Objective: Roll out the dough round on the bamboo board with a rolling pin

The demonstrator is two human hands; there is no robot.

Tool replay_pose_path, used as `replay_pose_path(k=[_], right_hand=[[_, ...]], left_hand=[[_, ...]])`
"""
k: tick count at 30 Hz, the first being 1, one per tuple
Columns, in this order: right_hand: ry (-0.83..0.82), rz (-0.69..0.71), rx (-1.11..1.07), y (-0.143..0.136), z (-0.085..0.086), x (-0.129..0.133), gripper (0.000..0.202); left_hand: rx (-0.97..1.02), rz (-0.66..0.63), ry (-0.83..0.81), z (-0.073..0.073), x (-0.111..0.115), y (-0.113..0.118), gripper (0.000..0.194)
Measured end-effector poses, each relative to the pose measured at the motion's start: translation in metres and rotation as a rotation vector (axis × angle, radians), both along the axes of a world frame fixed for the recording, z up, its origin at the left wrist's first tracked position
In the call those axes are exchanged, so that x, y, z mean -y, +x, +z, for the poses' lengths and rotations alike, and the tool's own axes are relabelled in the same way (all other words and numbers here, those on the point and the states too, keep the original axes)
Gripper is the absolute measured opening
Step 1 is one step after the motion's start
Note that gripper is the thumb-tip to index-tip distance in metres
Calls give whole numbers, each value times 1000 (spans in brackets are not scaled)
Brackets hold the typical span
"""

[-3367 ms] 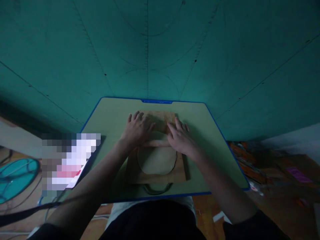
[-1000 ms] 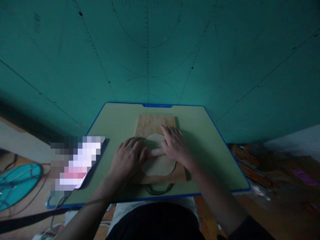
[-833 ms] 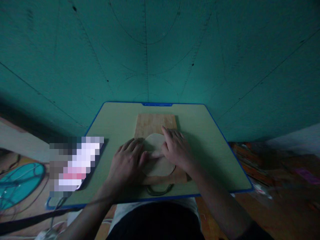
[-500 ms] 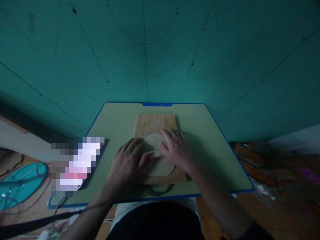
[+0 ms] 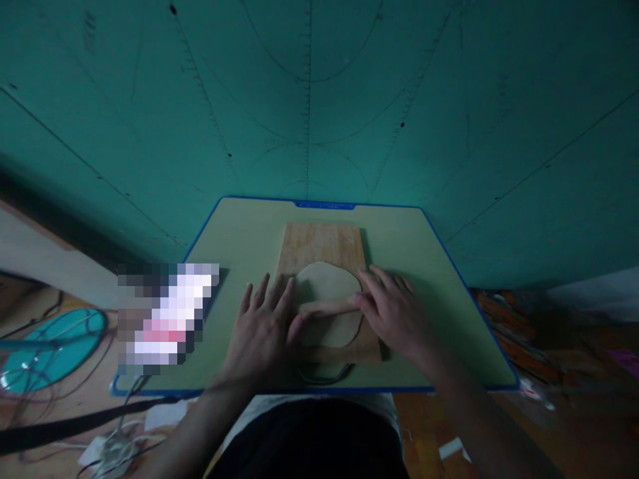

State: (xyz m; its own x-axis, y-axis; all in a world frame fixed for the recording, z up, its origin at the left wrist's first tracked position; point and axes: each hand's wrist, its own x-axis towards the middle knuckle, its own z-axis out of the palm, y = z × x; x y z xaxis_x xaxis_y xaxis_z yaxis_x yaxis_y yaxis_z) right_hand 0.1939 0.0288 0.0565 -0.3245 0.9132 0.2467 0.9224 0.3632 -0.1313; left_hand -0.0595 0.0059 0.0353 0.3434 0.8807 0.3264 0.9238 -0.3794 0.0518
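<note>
A thin, pale round of dough point(image 5: 329, 283) lies on a wooden cutting board point(image 5: 324, 236). Across the dough runs a slim wooden rolling pin point(image 5: 329, 307), slightly tilted, its right side higher. My left hand point(image 5: 264, 322) rests palm down over the pin's left end, fingers stretched and spread, thumb beside the pin. Over the right end, my right hand point(image 5: 397, 309) lies with its fingers extended past the pin and its thumb touching it. Both ends of the pin are hidden under my hands. Neither hand is wrapped round it.
The board lies on a small pale green table point(image 5: 239, 226) with a blue rim. A pixelated, phone-like bright screen point(image 5: 172, 313) stands at the table's left. Cables and a power strip point(image 5: 117, 446) are on the floor, near a turquoise round base point(image 5: 54, 349). Behind rises a green wall point(image 5: 319, 100).
My hands have moved apart along the rolling pin, baring more of it. My left fingers have spread and my right hand has slid right. The whole view has shifted slightly.
</note>
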Motion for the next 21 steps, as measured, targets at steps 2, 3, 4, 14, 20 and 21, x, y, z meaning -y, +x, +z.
replay_pose_path(k=[2, 3, 4, 14, 20, 21], right_hand=[[-17, -18, -42, 2, -4, -9, 43], [-26, -13, -72, 2, -6, -14, 41], [-33, -3, -104, 2, -8, -19, 41], [-78, -22, -182, -5, -5, -79, 32], [-166, -160, -96, -14, 7, -106, 27], [-167, -179, -93, -15, 8, -109, 26]], left_hand=[[20, 58, -43, 6, -19, 4, 54], [31, 80, -58, 8, -28, 5, 52], [42, 93, -68, 10, -37, 6, 50], [180, 125, -111, 18, -104, 8, 42], [124, 181, -74, 26, -136, 11, 43], [119, 180, -70, 26, -140, 11, 42]])
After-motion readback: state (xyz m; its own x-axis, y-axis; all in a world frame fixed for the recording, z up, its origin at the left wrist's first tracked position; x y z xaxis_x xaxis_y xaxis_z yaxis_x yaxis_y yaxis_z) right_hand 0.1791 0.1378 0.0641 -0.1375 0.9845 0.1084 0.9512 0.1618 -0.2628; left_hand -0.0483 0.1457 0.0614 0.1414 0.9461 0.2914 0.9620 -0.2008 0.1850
